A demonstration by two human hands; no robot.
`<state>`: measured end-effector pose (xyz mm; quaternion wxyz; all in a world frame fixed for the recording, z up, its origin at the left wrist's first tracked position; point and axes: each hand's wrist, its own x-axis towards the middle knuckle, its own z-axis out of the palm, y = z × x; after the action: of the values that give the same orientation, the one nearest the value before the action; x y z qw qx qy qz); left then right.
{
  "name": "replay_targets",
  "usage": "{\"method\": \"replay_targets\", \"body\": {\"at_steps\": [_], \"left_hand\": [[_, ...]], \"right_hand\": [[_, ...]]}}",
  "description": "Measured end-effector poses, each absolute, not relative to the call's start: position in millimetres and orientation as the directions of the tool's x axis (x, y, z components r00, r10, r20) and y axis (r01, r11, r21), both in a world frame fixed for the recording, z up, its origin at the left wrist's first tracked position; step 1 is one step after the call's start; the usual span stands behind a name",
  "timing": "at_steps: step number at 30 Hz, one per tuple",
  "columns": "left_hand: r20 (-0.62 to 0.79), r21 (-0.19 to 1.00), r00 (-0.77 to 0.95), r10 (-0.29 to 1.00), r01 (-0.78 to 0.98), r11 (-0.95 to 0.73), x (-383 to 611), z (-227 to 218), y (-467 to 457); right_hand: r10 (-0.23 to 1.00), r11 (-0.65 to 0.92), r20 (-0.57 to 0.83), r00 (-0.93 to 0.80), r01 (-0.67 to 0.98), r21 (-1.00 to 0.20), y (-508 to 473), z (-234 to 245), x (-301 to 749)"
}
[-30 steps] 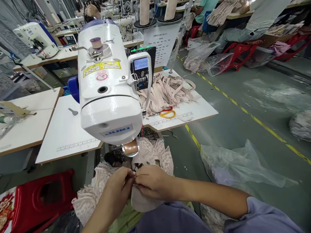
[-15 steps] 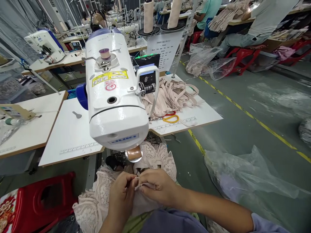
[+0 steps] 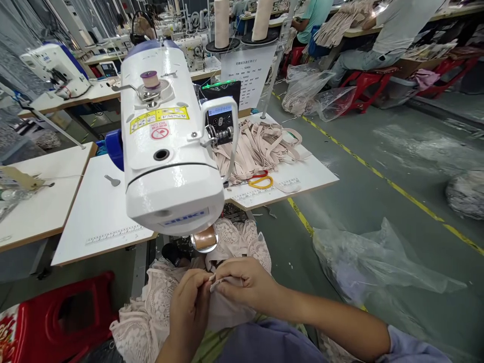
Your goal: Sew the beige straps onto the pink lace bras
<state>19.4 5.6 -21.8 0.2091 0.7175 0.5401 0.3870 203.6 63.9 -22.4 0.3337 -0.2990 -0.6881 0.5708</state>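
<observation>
My left hand (image 3: 190, 301) and my right hand (image 3: 251, 285) meet just in front of the sewing machine head (image 3: 172, 194). Between pinched fingertips, both grip the folded edge of a pale pink lace bra (image 3: 230, 239). Its lace cups spread beyond my hands, under the machine. More lace fabric (image 3: 153, 297) bunches beside my left hand, and smooth pale cloth hangs below my fingers. The exact bit of edge in the pinch is mostly hidden. A copper-coloured round-ended part (image 3: 204, 239) of the machine sits just above the hands.
Pale straps (image 3: 260, 148) are heaped on the right tabletop beside yellow-and-red scissors (image 3: 260, 180). Two thread cones (image 3: 221, 25) stand behind. A red stool (image 3: 62, 322) is at lower left. Clear plastic bags (image 3: 370, 257) lie on the floor at right. Co-workers sit at the back right.
The whole view has shifted slightly, with the machine and table now further left. Both hands keep their pinch on the bra's edge, their fingers slightly repositioned.
</observation>
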Motion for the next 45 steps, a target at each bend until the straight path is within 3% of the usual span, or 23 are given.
{"method": "replay_targets", "body": {"at_steps": [4, 7, 9, 17, 21, 28, 33, 38, 41, 43, 45], "left_hand": [[0.277, 0.719, 0.06, 0.959, 0.649, -0.249, 20.6, -10.2, 3.9], [0.308, 0.686, 0.087, 0.947, 0.669, -0.285, 21.2, -1.6, 4.9], [0.339, 0.664, 0.118, 0.933, 0.672, -0.327, 20.8, 3.1, 7.1], [0.333, 0.654, 0.169, 0.928, 0.668, -0.356, 18.7, 8.7, 12.2], [0.306, 0.675, 0.186, 0.934, 0.649, -0.35, 19.4, 8.3, 13.3], [0.174, 0.697, 0.177, 0.969, 0.673, -0.248, 16.2, 9.5, 22.2], [0.015, 0.621, 0.364, 0.931, 0.727, -0.294, 9.8, 12.7, 34.0], [0.211, 0.375, 0.425, 0.88, 0.797, -0.474, 12.0, 10.7, 33.6], [0.184, 0.431, 0.371, 0.91, 0.802, -0.414, 14.3, 9.1, 34.7], [0.161, 0.469, 0.26, 0.952, 0.829, -0.305, 13.3, 5.8, 37.6], [0.222, 0.411, 0.164, 0.961, 0.878, -0.244, 8.8, -0.6, 41.0]], "right_hand": [[0.809, 0.25, 0.109, -0.578, 0.17, -0.953, 77.9, -18.1, 211.0], [0.746, 0.437, 0.181, -0.641, 0.264, -0.86, 88.1, -9.8, 214.7], [0.705, 0.481, 0.187, -0.684, 0.268, -0.835, 92.1, -3.7, 216.1], [0.621, 0.141, -0.048, -0.783, 0.172, -0.975, 99.9, 7.7, 222.4], [0.576, 0.072, -0.084, -0.813, 0.153, -0.986, 102.6, 6.3, 223.2], [0.603, 0.244, -0.012, -0.798, 0.199, -0.949, 101.0, 13.2, 221.2], [0.594, 0.258, -0.016, -0.804, 0.21, -0.943, 99.7, 10.5, 220.6], [0.671, 0.472, 0.161, -0.723, 0.249, -0.846, 93.9, 7.5, 219.9], [0.652, 0.56, 0.253, -0.715, 0.229, -0.796, 101.6, 13.4, 215.8], [0.652, 0.543, 0.228, -0.724, 0.235, -0.807, 115.1, 18.4, 209.8], [0.662, 0.522, 0.171, -0.73, 0.285, -0.804, 132.0, 22.3, 202.1]]}}
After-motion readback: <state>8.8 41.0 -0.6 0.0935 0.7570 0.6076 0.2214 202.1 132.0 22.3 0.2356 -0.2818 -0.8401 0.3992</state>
